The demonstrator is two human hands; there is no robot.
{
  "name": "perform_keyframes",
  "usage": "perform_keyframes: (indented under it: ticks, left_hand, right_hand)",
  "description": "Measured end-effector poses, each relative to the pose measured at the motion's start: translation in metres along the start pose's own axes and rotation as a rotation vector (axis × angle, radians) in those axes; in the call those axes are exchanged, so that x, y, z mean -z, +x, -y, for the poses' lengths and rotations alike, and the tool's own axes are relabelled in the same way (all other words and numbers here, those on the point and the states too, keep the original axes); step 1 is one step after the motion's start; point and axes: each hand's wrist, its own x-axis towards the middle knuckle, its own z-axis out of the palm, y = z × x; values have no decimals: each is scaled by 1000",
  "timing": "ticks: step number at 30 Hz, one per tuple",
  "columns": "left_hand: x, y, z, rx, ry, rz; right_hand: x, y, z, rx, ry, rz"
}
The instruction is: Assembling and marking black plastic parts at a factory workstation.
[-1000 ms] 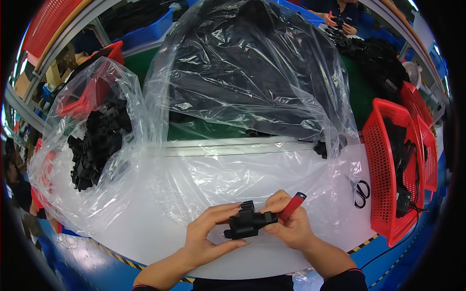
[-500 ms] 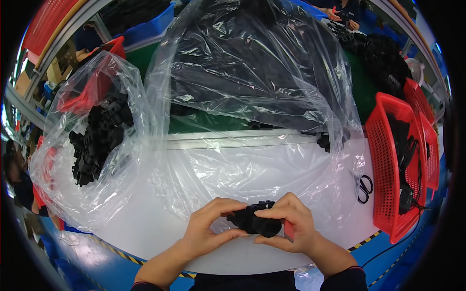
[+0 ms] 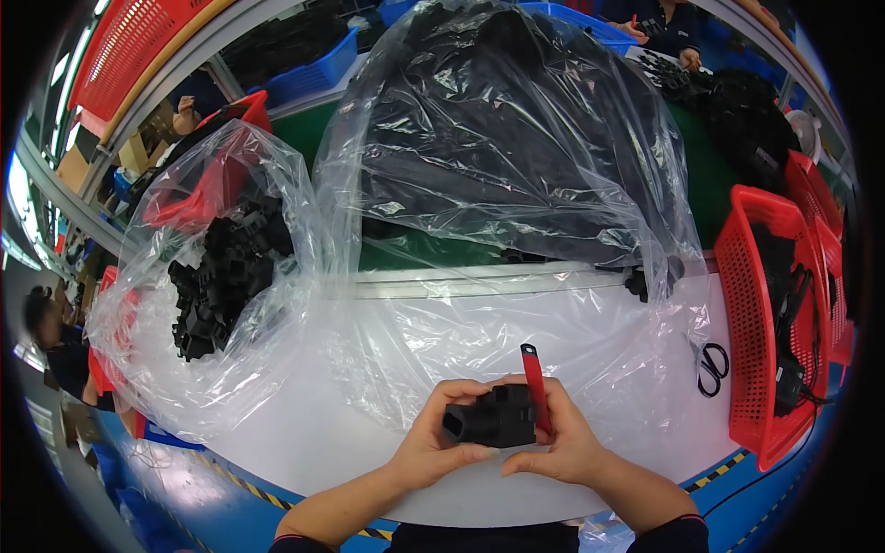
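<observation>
Above the white tabletop, my left hand is closed around a black moulded plastic part, thumb along its near side and fingers over its far side. The part has a square-looking opening at its left end. My right hand is at the part's right end. A slim red-handled tool with a black, holed tip is tucked in that hand, pointing away from me. Its lower end is hidden, so I cannot tell its kind. Whether the right fingers also touch the part's back is hidden.
A clear bag of black plastic parts stands at left. A larger clear bag with dark contents fills the back. At right are black-handled scissors and red baskets with black items and a cable. Another person's hand shows far right.
The black part has been turned so its open end faces left. The red tool, mostly hidden in my right hand before, now sticks up. The whole view has shifted slightly.
</observation>
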Motion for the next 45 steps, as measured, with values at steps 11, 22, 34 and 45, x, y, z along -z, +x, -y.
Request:
perform_keyframes:
  ticks: [11,22,34,45]
  left_hand:
    - [4,5,-11,-452,623,-41]
    - [8,7,-8,-380,474,-44]
    - [7,5,-7,-335,413,-63]
    - [4,2,-12,-138,354,-50]
  right_hand:
    - [8,5,9,212,-392,-49]
    - [9,7,22,298,-633,-27]
    - [9,6,19,294,-599,-25]
    - [7,7,17,324,-586,-81]
